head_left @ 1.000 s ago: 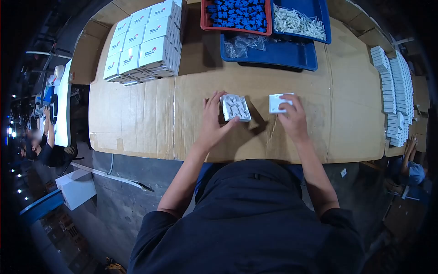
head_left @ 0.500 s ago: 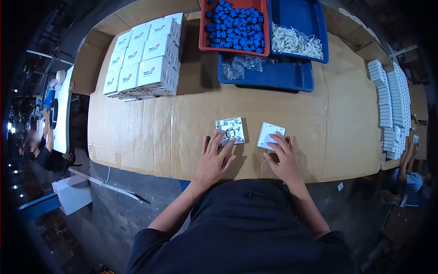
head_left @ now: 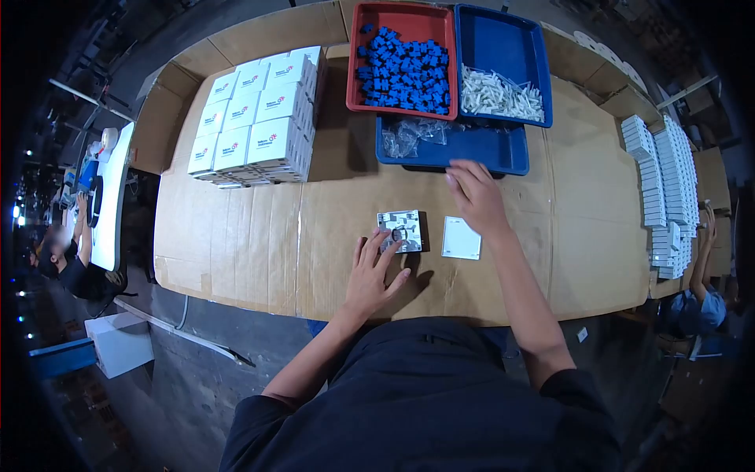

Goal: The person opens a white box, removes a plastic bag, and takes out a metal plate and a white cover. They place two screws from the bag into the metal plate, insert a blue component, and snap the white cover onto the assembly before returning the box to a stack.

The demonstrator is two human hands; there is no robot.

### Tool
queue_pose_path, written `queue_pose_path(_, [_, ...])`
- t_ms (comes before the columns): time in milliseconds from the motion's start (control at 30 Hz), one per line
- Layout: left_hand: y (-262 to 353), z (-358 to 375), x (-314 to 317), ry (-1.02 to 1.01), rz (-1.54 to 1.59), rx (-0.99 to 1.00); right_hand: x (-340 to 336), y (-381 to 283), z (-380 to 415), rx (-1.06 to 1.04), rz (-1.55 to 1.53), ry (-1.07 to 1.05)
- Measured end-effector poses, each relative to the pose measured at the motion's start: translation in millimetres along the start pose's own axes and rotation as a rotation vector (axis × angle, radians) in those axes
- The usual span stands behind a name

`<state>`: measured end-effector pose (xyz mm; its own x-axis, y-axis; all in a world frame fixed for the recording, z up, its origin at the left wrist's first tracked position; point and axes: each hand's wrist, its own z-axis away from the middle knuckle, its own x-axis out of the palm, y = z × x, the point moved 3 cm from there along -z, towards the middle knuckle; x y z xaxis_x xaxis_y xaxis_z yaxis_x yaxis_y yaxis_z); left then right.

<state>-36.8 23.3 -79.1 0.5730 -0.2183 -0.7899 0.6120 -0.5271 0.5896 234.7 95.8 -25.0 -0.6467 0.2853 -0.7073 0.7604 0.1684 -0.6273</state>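
Note:
My left hand (head_left: 376, 275) rests with spread fingertips on the lower left part of a square white plastic housing (head_left: 406, 223), whose moulded inside and a dark looped part face up. Just right of it a flat white square cover (head_left: 462, 238) lies on the cardboard, touched by neither hand. My right hand (head_left: 478, 197) is above the cardboard at the front edge of a low blue tray (head_left: 495, 149). Its fingers are stretched out, the thumb stands apart, and I see nothing in it. Clear plastic bags (head_left: 413, 135) lie in that tray.
A red tray (head_left: 354, 98) holds many blue plastic pieces (head_left: 405, 71). Beside it a blue tray (head_left: 503, 35) holds small white pieces (head_left: 499, 96). White printed boxes (head_left: 252, 118) are stacked left, white units (head_left: 661, 189) right. Other people are at both sides.
My right hand has left the white cover and moved up and forward to the low blue tray. My left hand stays on the housing. The view has shifted slightly.

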Motion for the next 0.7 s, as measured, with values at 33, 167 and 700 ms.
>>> queue_pose_path(33, [-1.5,1.1,1.0,0.009,0.015,-0.001,10.4,6.8,-15.3,-0.020,0.058,-0.032])
queue_pose_path(167, [-1.6,1.5,-0.2,0.041,0.043,-0.003,42.1,17.7,-54.2,0.064,0.290,-0.257])
queue_pose_path(700, [-7.8,0.1,-7.4,0.331,0.366,-0.091,-10.2,12.4,-32.9,0.165,-0.512,0.074])
